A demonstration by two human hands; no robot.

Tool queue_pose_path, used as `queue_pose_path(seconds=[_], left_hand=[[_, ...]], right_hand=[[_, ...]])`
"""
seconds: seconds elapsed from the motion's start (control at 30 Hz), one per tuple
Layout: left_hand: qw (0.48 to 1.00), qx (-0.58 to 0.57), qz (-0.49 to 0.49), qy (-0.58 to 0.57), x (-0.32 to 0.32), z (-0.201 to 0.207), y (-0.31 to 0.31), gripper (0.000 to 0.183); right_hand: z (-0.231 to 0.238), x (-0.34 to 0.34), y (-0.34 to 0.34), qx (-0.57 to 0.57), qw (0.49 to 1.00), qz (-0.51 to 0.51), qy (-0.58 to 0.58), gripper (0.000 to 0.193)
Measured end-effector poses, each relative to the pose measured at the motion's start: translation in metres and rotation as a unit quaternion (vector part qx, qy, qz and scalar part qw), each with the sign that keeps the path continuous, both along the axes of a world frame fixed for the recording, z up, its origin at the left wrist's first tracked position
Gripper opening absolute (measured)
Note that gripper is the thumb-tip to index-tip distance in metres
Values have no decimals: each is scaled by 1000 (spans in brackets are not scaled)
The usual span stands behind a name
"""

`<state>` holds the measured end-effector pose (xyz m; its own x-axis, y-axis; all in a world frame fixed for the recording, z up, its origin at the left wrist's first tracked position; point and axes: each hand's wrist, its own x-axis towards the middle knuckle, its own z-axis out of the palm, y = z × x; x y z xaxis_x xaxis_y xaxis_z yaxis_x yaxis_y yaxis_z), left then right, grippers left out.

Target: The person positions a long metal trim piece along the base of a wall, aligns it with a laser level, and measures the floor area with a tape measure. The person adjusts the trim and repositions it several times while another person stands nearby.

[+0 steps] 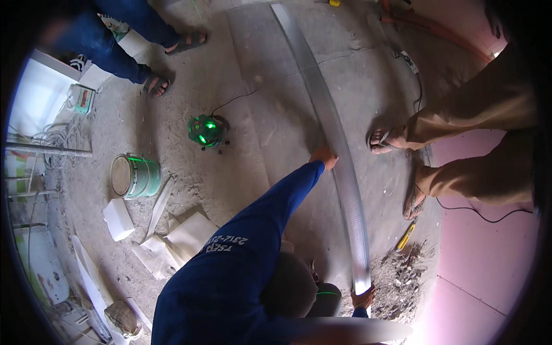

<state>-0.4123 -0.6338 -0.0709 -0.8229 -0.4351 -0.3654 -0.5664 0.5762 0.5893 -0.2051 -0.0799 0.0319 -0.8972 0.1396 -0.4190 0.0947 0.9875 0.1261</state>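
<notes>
So there's a long silvery metal strip lying on the dusty floor, running from the far side down to the near right. The right hand has its grip closed around the near end. The left hand is touching the strip's left edge around mid-length, but can't tell if that grip is actually pinching it. Over to the left there's a green-lit device, and a lidded green bucket nearer than that. A yellow cutter lies right of the strip, just beside some rubble. Two other people stand nearby in sandals, one far left, one right.
</notes>
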Motion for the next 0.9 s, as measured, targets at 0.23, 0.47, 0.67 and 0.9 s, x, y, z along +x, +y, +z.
queue_pose_path(seconds=[0.23, 0.47, 0.67, 0.9], left_hand=[[999, -28, -25, 35, 8, -7, 0, 58], [988, 139, 64, 2, 6, -2, -7, 54], [965, 214, 153, 17, 3, 2, -7, 48], [960, 227, 150, 64, 0, 1, -7, 47]], right_hand=[[7, 0, -1, 7, 1000, -6, -6, 91], [-4, -1, 10, -51, 998, 26, 37, 83], [-3, -7, 10, -63, 997, 35, 10, 88], [-2, -16, 16, -124, 991, 47, 17, 89]])
